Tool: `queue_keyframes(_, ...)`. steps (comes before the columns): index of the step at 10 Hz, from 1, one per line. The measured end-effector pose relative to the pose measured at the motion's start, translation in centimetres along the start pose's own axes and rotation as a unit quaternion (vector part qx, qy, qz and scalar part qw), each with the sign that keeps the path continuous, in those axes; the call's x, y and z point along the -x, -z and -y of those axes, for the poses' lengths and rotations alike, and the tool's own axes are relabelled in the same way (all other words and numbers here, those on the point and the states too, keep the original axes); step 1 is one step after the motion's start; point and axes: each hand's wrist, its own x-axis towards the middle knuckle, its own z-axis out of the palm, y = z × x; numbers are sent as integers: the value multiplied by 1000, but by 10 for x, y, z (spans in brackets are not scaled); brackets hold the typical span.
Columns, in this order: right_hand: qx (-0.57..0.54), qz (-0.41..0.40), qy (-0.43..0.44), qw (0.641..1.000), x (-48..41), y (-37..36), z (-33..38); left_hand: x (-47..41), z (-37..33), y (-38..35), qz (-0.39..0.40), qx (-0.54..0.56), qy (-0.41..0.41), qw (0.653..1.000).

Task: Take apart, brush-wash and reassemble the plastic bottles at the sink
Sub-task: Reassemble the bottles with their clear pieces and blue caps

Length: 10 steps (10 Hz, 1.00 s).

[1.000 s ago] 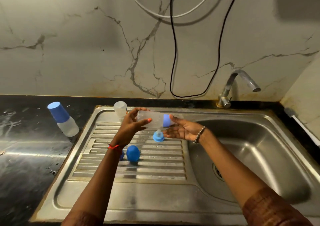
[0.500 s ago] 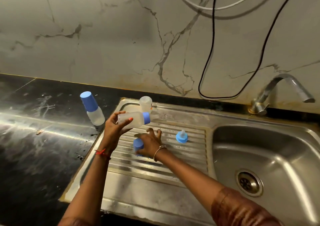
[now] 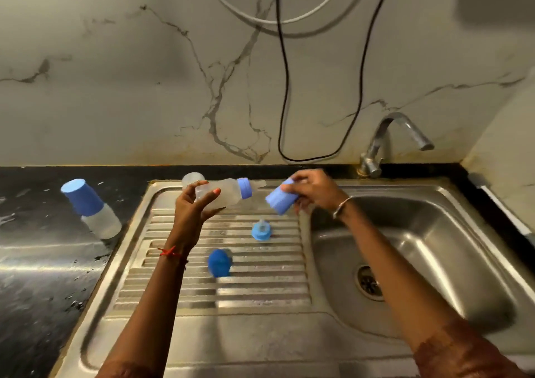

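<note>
On the ridged drainboard (image 3: pixel 260 291) a dark blue cap (image 3: pixel 219 262) is lying mid-board. A blue nipple ring (image 3: pixel 261 231) is sitting behind it, apart, and bare ridges are showing between and in front of them. The left hand (image 3: pixel 191 212), holding a clear bottle (image 3: pixel 231 195), and the right hand (image 3: pixel 315 189), gripping a light blue cover (image 3: pixel 279 199), are crowding the air over the rear edge. The basin (image 3: pixel 448 262) is lying open beneath the tap (image 3: pixel 396 137).

Clear cup (image 3: pixel 192 178) half behind the bottle (image 3: pixel 223 194) — its nipple end a blur.
</note>
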Motion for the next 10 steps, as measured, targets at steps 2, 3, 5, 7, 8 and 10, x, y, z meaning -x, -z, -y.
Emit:
queue_keyframes(2,-455,-202,17,867,53,93,-26,-6,20,-65,55,-6,33,998)
queue_keyframes(3,-135,-274,-124,944,70,91,-105,-3,27,-85,78,2,44,996)
queue_keyframes(5,174,-184,-232,939,87,79,-196,1,39,-110,83,-8,58,995)
queue_keyframes(7,-294,-248,-39,922,61,92,-111,5,50,-122,95,18,85,992)
queue_keyframes(8,-277,-198,20,940,61,92,-88,9,54,-129,109,41,91,989)
queue_keyframes(10,-131,-140,53,980,56,92,-87,17,62,-146,122,15,95,988)
